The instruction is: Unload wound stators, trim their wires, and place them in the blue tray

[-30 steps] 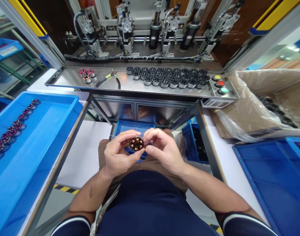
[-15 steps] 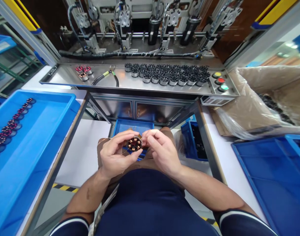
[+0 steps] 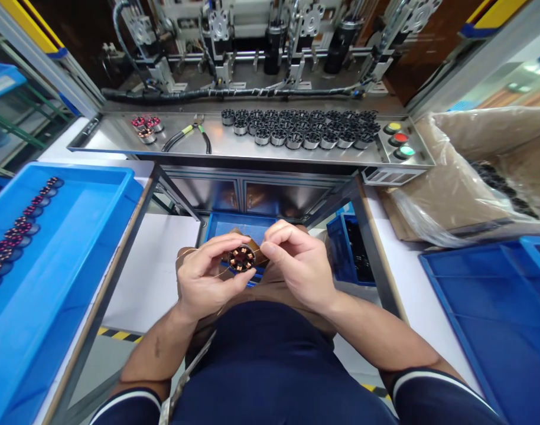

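A round motor stator (image 3: 242, 258) with copper windings faces up over my lap. My left hand (image 3: 208, 273) grips it by the rim, thumb below and fingers above. Thin copper wire (image 3: 222, 273) trails from it around my left hand. Just right of the stator, my right hand (image 3: 296, 260) pinches a fine wire end (image 3: 257, 248) between thumb and forefinger. The wire runs across the small gap between the stator and my right fingertips.
Rows of black-topped stators (image 3: 312, 139), cutters (image 3: 199, 121), a few wound stators (image 3: 146, 135) and buttons (image 3: 400, 139) are on the metal shelf (image 3: 234, 143). A blue tray (image 3: 75, 206) holds wound stators at left. Blue bins (image 3: 495, 307) and a lined carton (image 3: 451, 153) stand at right.
My right hand has moved right and slightly up, away from the stator, and the wire between them now shows. My left hand holds the stator almost unchanged. The view has shifted slightly.
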### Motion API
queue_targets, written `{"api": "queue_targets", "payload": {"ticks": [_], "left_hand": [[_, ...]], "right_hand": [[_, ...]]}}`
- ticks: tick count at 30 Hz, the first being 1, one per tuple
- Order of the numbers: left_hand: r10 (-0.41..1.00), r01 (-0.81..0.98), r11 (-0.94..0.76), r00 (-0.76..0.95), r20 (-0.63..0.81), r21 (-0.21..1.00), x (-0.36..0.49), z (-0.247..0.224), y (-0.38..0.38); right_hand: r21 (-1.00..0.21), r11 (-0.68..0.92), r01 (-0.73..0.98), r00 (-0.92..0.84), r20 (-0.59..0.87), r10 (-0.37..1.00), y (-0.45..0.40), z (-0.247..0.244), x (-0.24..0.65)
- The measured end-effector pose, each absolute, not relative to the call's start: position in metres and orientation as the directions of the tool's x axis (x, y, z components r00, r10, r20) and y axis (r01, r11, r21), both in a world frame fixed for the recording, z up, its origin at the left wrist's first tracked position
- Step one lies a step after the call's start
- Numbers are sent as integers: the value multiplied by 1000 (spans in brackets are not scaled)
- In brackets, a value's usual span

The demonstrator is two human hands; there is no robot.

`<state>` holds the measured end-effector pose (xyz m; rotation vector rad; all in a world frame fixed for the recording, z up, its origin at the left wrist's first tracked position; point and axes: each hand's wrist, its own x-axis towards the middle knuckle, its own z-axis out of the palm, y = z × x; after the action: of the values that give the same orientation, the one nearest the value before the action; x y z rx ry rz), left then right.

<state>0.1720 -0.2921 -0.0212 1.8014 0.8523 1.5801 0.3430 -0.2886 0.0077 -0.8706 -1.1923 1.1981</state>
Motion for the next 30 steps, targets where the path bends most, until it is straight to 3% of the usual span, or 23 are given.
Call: {"api": "queue_targets", "payload": {"ticks": [6, 11, 18, 23, 30], "left_hand": [[808, -16, -586, 71, 585, 810, 178, -17, -291], [836, -36, -547, 26, 548, 836, 174, -16, -290], [838, -32, -544, 28, 545, 839, 173, -16, -290], [832, -7, -554, 37, 554, 832, 173, -14, -292], [799, 27, -598, 89, 594, 801, 171, -15, -293]], "right_hand": [[-930, 35, -367, -48, 56, 997, -288, -3, 338], [-896, -78, -436, -192, 8, 981, -293, -10, 336], [-943, 102, -317, -78, 133, 988, -301, -2, 340], [-952, 46, -302, -117, 85, 990, -303, 1, 339], [-951, 242, -190, -21, 251, 968, -302, 7, 340]]}}
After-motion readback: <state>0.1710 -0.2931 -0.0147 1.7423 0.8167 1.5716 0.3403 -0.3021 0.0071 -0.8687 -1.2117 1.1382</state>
